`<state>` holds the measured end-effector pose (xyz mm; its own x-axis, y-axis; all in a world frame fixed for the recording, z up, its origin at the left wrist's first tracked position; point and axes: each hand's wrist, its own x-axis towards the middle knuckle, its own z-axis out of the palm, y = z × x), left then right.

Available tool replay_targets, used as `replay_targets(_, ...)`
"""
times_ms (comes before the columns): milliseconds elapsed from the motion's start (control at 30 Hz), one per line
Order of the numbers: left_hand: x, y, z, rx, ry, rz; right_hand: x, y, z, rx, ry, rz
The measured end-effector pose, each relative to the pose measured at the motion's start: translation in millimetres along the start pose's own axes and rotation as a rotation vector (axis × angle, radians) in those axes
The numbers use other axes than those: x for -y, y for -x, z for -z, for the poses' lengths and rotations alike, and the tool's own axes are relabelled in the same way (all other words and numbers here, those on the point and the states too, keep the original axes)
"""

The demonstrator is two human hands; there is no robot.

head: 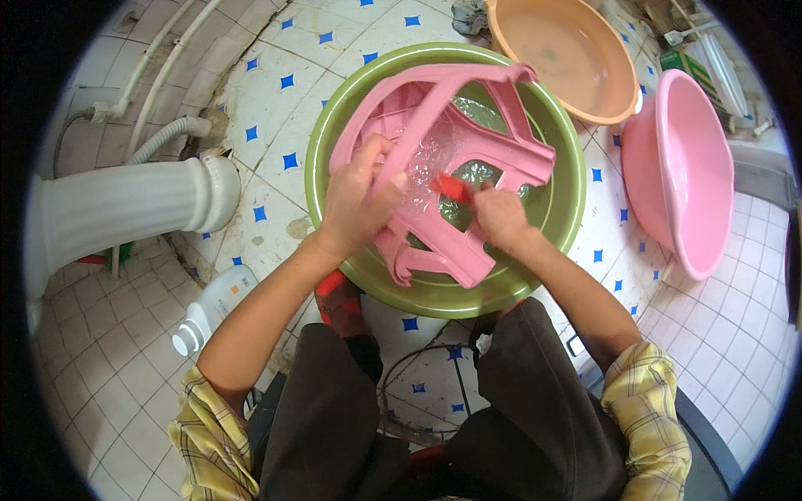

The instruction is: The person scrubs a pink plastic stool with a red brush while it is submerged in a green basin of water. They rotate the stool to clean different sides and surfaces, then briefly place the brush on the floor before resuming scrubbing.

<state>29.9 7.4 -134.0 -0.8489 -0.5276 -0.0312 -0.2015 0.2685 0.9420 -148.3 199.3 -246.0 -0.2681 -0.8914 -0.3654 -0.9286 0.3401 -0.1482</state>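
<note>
A pink plastic frame (432, 232), which looks like a small chair or stool, lies tilted in a green basin (319, 181) of water. Its legs and bars point upward and outward, and its wet inner face glistens. My left hand (360, 200) grips one curved bar on the near left side. In my right hand (501, 216) is a red tool (452, 188), probably a brush, blurred and held over an opening in the pink plastic. My fingers hide much of the tool, so its working end cannot be made out.
An orange basin (564, 94) with water stands at the far right, near a pink basin (702, 181) on its side. To the left are a white pedestal (138, 200), a corrugated drain hose (169, 134) and a white plastic bottle (216, 307). Tiled floor (282, 119) surrounds the green basin.
</note>
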Motion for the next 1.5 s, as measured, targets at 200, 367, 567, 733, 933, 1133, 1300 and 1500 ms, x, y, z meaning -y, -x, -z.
replay_targets(200,11,7,16,0.040,0.003,0.023,16,51,40,0.204,-0.328,0.098)
replay_targets(367,13,16,23,0.028,0.099,-0.026,3,71,73,0.410,-0.374,0.154)
replay_targets(567,12,13,10,0.035,0.136,-0.034,49,14,-6,0.273,-0.450,0.028)
replay_targets(733,25,23,19,-0.040,0.126,-0.086,54,34,38,0.476,-0.579,0.069)
replay_targets(933,20,14,15,-0.015,0.119,-0.106,28,25,13,0.449,-0.613,0.019)
replay_targets(1133,23,19,18,-0.006,0.105,-0.079,55,12,-2,0.325,-0.382,-0.014)
replay_targets(1300,22,17,19,-0.030,0.071,-0.124,16,53,62,0.411,-0.570,0.140)
replay_targets(1500,24,17,13,-0.004,0.111,-0.074,49,-2,-2,0.193,-0.241,0.037)
